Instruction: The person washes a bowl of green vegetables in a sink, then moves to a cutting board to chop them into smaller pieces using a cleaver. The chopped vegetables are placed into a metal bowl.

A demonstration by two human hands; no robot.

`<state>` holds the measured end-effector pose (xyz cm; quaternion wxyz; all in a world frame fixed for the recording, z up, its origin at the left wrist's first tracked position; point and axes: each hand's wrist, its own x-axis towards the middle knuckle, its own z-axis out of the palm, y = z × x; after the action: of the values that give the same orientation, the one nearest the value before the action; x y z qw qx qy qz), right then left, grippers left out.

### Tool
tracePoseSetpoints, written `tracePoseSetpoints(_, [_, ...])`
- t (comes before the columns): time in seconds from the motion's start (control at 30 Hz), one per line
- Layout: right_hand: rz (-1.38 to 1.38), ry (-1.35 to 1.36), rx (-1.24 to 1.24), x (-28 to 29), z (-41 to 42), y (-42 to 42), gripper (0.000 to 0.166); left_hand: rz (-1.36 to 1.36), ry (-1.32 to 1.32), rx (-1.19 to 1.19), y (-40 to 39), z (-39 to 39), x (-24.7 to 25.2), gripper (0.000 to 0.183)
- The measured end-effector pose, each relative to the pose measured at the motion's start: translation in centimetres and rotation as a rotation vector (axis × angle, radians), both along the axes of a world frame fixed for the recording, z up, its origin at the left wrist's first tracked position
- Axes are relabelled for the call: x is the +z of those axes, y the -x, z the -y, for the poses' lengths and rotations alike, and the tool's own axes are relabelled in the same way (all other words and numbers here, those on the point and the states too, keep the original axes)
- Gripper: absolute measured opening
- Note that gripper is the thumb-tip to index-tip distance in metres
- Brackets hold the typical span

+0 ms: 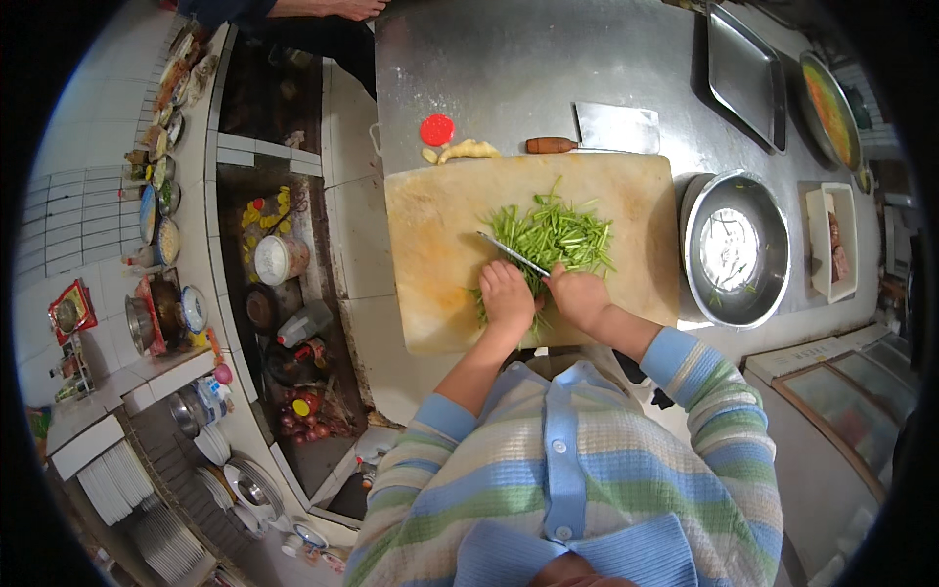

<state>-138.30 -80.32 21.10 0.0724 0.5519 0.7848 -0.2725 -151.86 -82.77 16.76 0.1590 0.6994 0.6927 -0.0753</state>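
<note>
My right hand [579,297] is closed around the handle of a kitchen knife [513,254], whose blade points up and left over the chopping board [433,271]. My left hand [508,297] presses down on uncut green stalks [539,321] beside the blade, its fingers curled. A heap of cut green stalks [561,231] lies just beyond the knife. The knife's handle is hidden in my fist. Behind the board's far edge are a cleaver [616,128] with a wooden handle, a piece of ginger [469,150] and a red lid [437,130].
A steel bowl [736,249] with a few green bits stands right of the board. Farther right are a white tub [832,242] holding meat, a metal tray [744,77] and a round pan [830,110]. Another person's hand [359,7] shows at the top left.
</note>
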Motion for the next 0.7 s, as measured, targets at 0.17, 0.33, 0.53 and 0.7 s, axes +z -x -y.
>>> tracePoseSetpoints(0.17, [0.034, -0.024, 0.031, 2.2, 3.6, -5.0, 0.028, 0.004, -0.027, 0.033, 0.0, 0.3, 0.5, 0.09])
tracePoseSetpoints(0.33, [0.245, 0.162, -0.07, 2.9, 8.3, -8.7, 0.027, 0.037, -0.08, 0.035, 0.1, 0.2, 0.6, 0.091])
tracePoseSetpoints(0.53, [-0.031, -0.205, -0.035, -0.7, 6.2, -6.7, 0.028, 0.066, -0.039, 0.081, 0.3, 0.4, 1.9, 0.1])
tracePoseSetpoints(0.7, [-0.074, -0.165, -0.183, 1.0, 7.0, -7.6, 0.025, 0.187, -0.086, 0.133, 1.5, 1.1, 2.9, 0.118])
